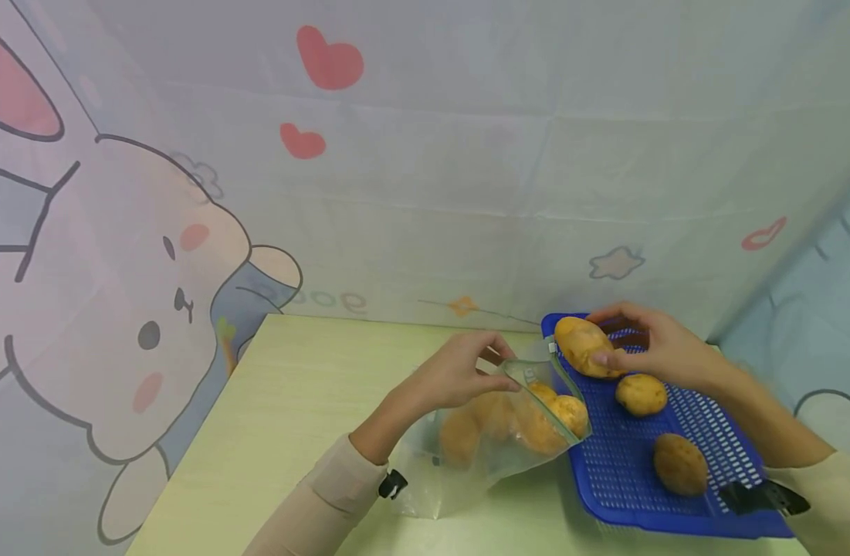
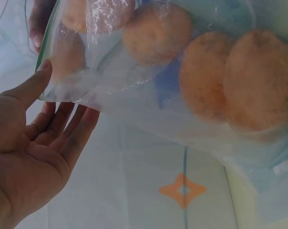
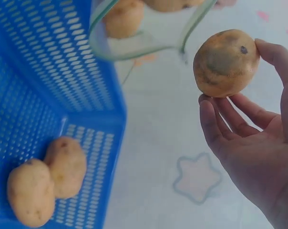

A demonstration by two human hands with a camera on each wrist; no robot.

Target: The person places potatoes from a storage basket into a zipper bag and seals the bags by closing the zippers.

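Note:
In the head view my left hand [image 1: 459,372] pinches the rim of a clear zip bag [image 1: 419,494], whose green-edged mouth gapes toward the right. Several potatoes [image 2: 158,33] show through the plastic in the left wrist view, the thumb and fingers there at the bag's edge. My right hand [image 1: 664,347] holds another potato [image 1: 577,344] by its fingertips, over the far left corner of a blue basket [image 1: 584,494] and close beside the bag's mouth. Dark blemishes mark this held potato [image 3: 226,64] in the right wrist view.
More potatoes lie in the basket, a pale one [image 1: 641,394] and a browner one [image 1: 680,464] among them. The bag leans against the basket's left side on the pale green table [image 1: 292,386]. Behind stands a printed curtain [image 1: 425,170] with hearts and a cartoon rabbit.

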